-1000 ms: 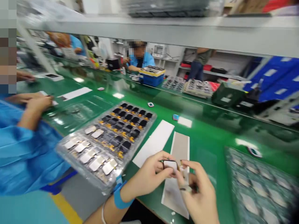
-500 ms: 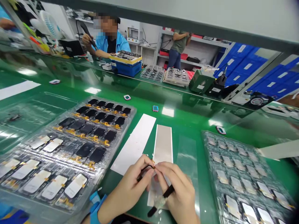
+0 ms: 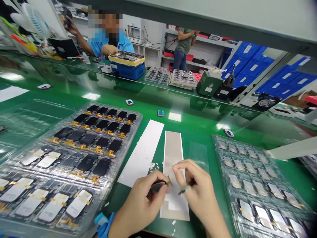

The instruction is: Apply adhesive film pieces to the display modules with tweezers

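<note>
My left hand [image 3: 146,198] pinches a small black display module [image 3: 158,186] between thumb and fingers, its gold flex cable [image 3: 169,180] sticking out to the right. Just right of that cable is my right hand [image 3: 195,185], with thumb and index finger curled close together. A slim tool [image 3: 183,190] lies across its palm under the bent fingers, blurred, so its kind is unclear. Beneath both hands runs a grey strip with white edges [image 3: 172,148]. Small white scraps [image 3: 154,166] lie beside a white paper strip [image 3: 143,150].
At left, a clear tray [image 3: 135,132] carries rows of black and white-backed displays. Another clear tray [image 3: 220,165] with silvery displays is at right. Several small watch-like cases [image 3: 160,113] lie behind. A co-worker in a blue shirt [image 3: 126,41] sits across the bench.
My right hand has drawn away to the right from the module and its cable, and the tool has turned in it. My left hand keeps its hold. The view has shifted slightly.
</note>
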`<state>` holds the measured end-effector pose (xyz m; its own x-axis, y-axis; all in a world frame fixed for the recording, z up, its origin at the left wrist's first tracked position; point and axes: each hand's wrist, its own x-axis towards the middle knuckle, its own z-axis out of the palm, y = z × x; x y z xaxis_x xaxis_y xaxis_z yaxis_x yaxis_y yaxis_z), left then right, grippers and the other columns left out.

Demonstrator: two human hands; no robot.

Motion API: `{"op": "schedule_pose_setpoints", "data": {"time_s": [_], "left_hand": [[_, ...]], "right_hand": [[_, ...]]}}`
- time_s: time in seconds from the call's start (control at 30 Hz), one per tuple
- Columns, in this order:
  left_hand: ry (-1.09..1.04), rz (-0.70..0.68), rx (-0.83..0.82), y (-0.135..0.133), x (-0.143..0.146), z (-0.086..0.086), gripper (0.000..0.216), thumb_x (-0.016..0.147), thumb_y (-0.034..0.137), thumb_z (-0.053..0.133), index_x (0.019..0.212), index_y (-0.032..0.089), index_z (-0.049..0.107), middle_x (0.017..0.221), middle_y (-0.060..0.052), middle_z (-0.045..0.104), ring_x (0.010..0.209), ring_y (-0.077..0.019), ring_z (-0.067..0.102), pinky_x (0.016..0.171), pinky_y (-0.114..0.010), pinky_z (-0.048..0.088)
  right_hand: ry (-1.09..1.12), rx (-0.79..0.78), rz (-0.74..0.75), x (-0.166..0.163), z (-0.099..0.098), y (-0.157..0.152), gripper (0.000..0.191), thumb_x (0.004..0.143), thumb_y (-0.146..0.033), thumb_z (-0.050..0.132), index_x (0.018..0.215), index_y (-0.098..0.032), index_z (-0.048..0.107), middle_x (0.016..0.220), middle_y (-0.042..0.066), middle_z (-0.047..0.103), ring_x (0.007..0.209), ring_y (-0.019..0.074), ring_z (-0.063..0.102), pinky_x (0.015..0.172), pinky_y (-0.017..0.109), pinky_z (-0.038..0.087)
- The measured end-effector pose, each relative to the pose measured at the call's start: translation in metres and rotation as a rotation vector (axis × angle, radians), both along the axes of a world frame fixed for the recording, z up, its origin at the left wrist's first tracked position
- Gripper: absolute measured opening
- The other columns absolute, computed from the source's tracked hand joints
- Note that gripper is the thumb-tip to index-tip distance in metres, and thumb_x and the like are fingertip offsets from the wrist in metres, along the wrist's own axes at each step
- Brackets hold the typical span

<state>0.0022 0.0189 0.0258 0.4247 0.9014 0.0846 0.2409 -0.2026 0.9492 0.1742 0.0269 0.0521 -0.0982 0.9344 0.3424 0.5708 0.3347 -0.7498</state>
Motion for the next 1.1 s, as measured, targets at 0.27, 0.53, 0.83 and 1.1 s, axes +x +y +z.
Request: {"op": "schedule_pose_setpoints", "data": {"time_s": [0.27, 0.53, 0.83, 1.1], "left_hand": [[0.168, -0.229, 0.122, -0.004, 0.001, 0.005, 0.010, 0.093, 0.015, 0.049, 0.093, 0.021, 0.057, 0.084, -0.001, 0.066, 0.064, -0.0150, 0.054, 0.067, -0.027, 0.040], [-0.325, 0.044, -0.234, -0.006, -0.005, -0.006, 0.011, 0.102, 0.033, 0.043, 0.097, 0.023, 0.044, 0.079, 0.002, 0.052, 0.073, -0.0140, 0.051, 0.068, -0.025, 0.040], [-0.385, 0.102, -0.289, -0.004, -0.003, -0.009, 0.017, 0.102, 0.040, 0.045, 0.098, 0.024, 0.040, 0.069, 0.005, 0.048, 0.065, -0.0118, 0.046, 0.058, -0.022, 0.034], [-0.340, 0.098, -0.286, -0.002, -0.004, -0.008, 0.016, 0.103, 0.039, 0.043, 0.098, 0.024, 0.039, 0.071, 0.004, 0.046, 0.066, -0.0133, 0.044, 0.062, -0.025, 0.035]], "right_hand": [[0.165, -0.295, 0.057, -0.013, -0.017, 0.027, 0.031, 0.067, 0.000, 0.053, 0.079, -0.022, 0.072, 0.077, 0.000, 0.067, 0.073, 0.0141, 0.063, 0.067, 0.024, 0.048], [0.433, -0.442, 0.097, -0.012, -0.018, 0.021, 0.019, 0.079, -0.022, 0.062, 0.095, -0.018, 0.073, 0.082, 0.003, 0.072, 0.070, 0.0131, 0.065, 0.066, 0.024, 0.052], [0.591, -0.606, 0.234, -0.011, -0.013, 0.016, 0.030, 0.080, -0.046, 0.072, 0.073, -0.017, 0.070, 0.057, -0.002, 0.060, 0.049, 0.0076, 0.048, 0.049, 0.020, 0.040], [0.582, -0.622, 0.216, -0.013, -0.010, 0.017, 0.029, 0.077, -0.045, 0.074, 0.072, -0.016, 0.070, 0.053, -0.002, 0.057, 0.044, 0.0070, 0.042, 0.043, 0.020, 0.034]]}}
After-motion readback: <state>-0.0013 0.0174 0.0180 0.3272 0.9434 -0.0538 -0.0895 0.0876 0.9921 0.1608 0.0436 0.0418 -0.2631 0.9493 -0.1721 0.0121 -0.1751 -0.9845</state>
